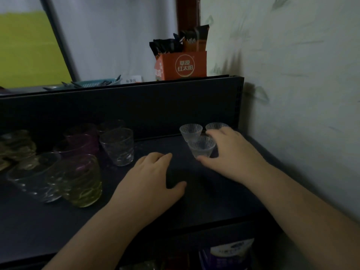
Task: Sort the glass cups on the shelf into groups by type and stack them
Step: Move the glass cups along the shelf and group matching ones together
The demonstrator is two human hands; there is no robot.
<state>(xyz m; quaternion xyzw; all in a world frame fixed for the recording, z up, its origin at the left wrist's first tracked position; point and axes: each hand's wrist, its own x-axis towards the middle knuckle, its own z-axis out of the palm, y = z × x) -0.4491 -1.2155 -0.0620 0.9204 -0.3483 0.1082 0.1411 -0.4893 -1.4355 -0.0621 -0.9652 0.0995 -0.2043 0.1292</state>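
Observation:
Three small ribbed clear cups stand at the right of the dark shelf (194, 201). My right hand (233, 154) curls around the nearest ribbed cup (201, 147), thumb at its base and fingers over its far rim. A second ribbed cup (190, 131) and a third (215, 125) stand just behind. My left hand (152, 176) lies flat on the shelf, fingers apart, holding nothing. To the left are larger tumblers: a clear one (117, 146), purple ones (79, 142), a yellow-green one (81, 180) and another clear one (37, 178).
The wallpapered wall (292, 94) closes the shelf's right side. A raised dark back panel (136, 106) runs behind the cups, with an orange box of sachets (182, 64) and a blue dish (97, 82) on top. Stacked amber dishes (15, 147) sit far left. Packets (229, 252) lie on the lower level.

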